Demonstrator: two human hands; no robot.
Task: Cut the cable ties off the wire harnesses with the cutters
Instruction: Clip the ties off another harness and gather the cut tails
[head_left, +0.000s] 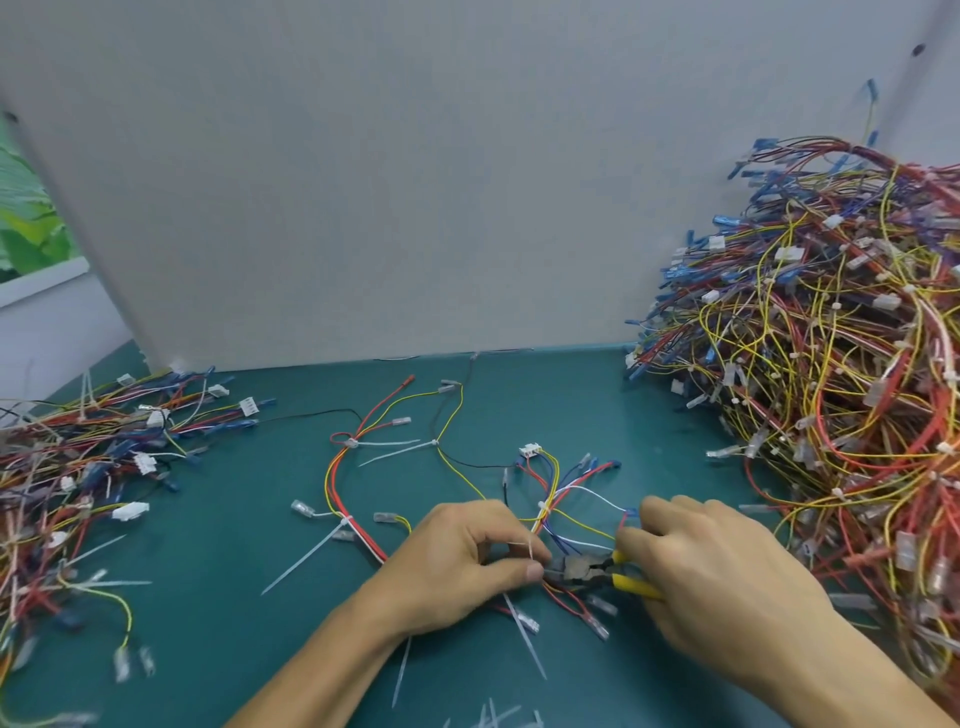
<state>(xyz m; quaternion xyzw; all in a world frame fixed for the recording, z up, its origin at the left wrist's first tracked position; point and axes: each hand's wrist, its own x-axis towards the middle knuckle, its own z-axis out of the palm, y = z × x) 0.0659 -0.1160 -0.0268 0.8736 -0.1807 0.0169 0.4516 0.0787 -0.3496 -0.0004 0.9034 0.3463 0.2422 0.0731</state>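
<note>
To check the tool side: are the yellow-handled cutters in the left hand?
No, the right hand grips the cutters; the left hand holds the wires.

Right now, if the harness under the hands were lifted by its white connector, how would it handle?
Probably floppy: the harness sprawls in loose curves on the mat. Likely light, being thin wires with small terminals. It might snag: its cable ties stick out with long tails.

Assembly workshop: harness heaps (831, 338) on green bench mat (234, 649).
</note>
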